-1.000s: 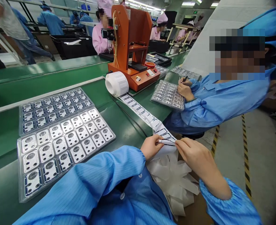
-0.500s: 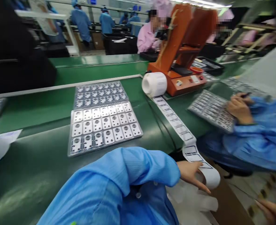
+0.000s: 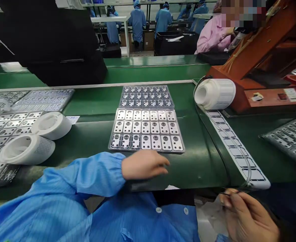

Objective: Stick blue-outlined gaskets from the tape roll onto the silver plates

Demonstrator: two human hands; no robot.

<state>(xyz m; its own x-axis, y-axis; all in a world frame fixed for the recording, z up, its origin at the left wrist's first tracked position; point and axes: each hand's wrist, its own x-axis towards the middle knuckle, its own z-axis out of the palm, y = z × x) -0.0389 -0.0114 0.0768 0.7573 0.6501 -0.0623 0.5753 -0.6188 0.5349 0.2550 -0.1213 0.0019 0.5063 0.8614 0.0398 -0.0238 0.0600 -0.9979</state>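
Note:
My left hand hovers just in front of a tray of white cards, fingers bent toward the right and pressed together; no object shows in it. Behind that tray lies another similar tray. At the lower right my right hand is pinched near the end of a label strip, beside thin cables; what its fingertips hold is too small to make out. The strip runs back to a white label roll.
An orange machine stands at the right. Two white rolls sit on trays at the left. A black box is at the back left. A person in pink sits across the line, and another tray lies far right.
The view has swung left. My left hand has moved from the strip's end to the tray's front edge, and its spread fingers have come together. My right hand is now near the strip's end.

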